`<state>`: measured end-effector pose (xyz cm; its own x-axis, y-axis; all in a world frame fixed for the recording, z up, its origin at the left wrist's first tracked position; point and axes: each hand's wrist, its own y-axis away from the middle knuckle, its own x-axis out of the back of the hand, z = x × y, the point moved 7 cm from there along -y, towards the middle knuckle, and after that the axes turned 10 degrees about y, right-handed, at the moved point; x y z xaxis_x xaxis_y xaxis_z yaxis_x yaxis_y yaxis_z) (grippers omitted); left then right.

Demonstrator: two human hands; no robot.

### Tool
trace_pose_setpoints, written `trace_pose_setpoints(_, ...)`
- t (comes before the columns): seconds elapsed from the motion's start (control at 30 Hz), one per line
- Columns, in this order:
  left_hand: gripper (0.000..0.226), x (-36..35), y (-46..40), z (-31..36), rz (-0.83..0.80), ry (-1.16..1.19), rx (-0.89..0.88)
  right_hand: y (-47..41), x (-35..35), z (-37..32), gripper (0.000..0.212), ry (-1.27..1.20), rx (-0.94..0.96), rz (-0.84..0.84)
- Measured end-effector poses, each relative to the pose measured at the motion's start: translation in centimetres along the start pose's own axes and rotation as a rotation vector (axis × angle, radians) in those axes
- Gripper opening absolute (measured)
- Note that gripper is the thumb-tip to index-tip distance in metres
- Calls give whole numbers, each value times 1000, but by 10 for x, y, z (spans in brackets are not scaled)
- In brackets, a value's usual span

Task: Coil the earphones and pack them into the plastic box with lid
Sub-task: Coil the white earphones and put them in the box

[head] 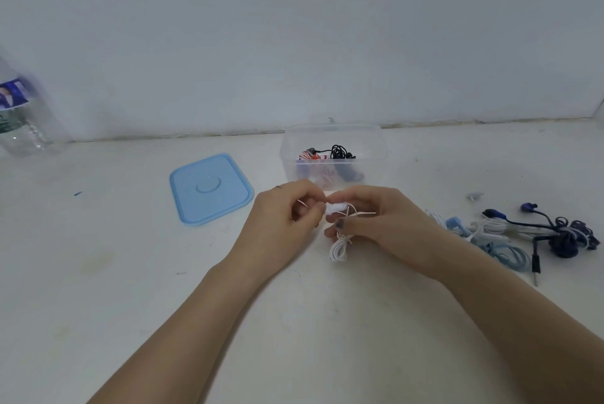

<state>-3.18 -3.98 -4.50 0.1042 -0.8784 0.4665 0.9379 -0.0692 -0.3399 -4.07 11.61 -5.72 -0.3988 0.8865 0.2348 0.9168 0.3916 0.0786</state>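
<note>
Head view, white earphones [338,248] between hands

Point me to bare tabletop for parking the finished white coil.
Free: the near table between the forearms, and the wide stretch left of the blue lid, out toward the bottle. Crowded: right of the right hand, where blue earphones and navy earphones lie tangled.

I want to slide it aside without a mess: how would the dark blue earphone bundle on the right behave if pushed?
The dark blue earphone bundle would probably slide as a lump, since its cord is wound and tied. Its loose plug and earbuds would likely trail floppily. It lies against the light blue earphones, so a leftward push may drag those along.
</note>
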Motion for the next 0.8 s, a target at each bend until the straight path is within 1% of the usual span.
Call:
trace_pose_setpoints(0.13, 13, 14, -18, 22, 7, -17, -28, -8, 5, -23, 23, -92, 12, 20)
trace_pose_setpoints(0.23, 13, 33, -53, 48, 18, -23, -70, -33, 22, -58, 14, -130, 32, 113)
trace_pose_setpoints(0.3, 15, 42, -80, 58, 30, -68, -74, -53, 36, -80, 11, -104, 46, 189)
trace_pose_setpoints(0.4, 24, 40, -111, 59, 0, -224, -36, -84, 52, -85, 12, 75, -4, 291)
trace_pose_setpoints(0.47, 27, 32, -120, 52, -50, -357, -4, -100, 53, -75, 15, 246, -83, 305)
trace_pose_setpoints(0.53, 29, 23, -120, 44, -108, -454, 27, -108, 50, -62, 13, 466, -168, 251)
trace_pose_setpoints(0.6, 34, 13, -114, 38, -144, -468, 31, -109, 48, -57, 21, 626, -196, 186)
trace_pose_setpoints(0.63, 37, 10, -110, 37, -148, -456, 23, -105, 47, -61, 24, 664, -186, 172)
trace_pose_setpoints(0.7, 36, 8, -101, 38, -127, -433, -14, -93, 50, -77, 31, 737, -108, 174)
trace_pose_setpoints(0.73, 33, 8, -96, 39, -105, -422, -50, -83, 53, -88, 32, 798, -59, 199)
trace_pose_setpoints(0.8, 21, 7, -80, 43, -79, -403, -125, -64, 61, -102, 25, 910, -9, 229)
